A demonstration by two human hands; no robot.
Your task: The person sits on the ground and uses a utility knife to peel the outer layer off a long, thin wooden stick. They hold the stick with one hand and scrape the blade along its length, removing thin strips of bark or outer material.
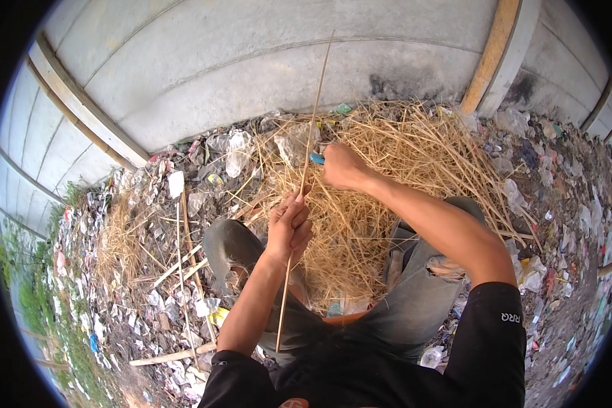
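My left hand (290,230) is closed around a long thin bamboo stick (313,126). The stick slants from above my lap up toward the wall, its lower end close to my left thigh. Just right of it, my right hand (344,167) is a fist around a blue-handled tool (316,158). Only a short blue part shows beside the stick; the rest is hidden, and I cannot tell if a blade touches the stick. Under both hands, between my bent knees, lies a heap of pale bamboo shavings (360,224).
A grey concrete panel wall (251,75) rises in front, with a wooden post (489,58) at the right. Plastic litter (238,153) covers the ground around me. Several loose sticks (181,265) lie left of my knee, and longer strips (466,153) lie on the heap's right side.
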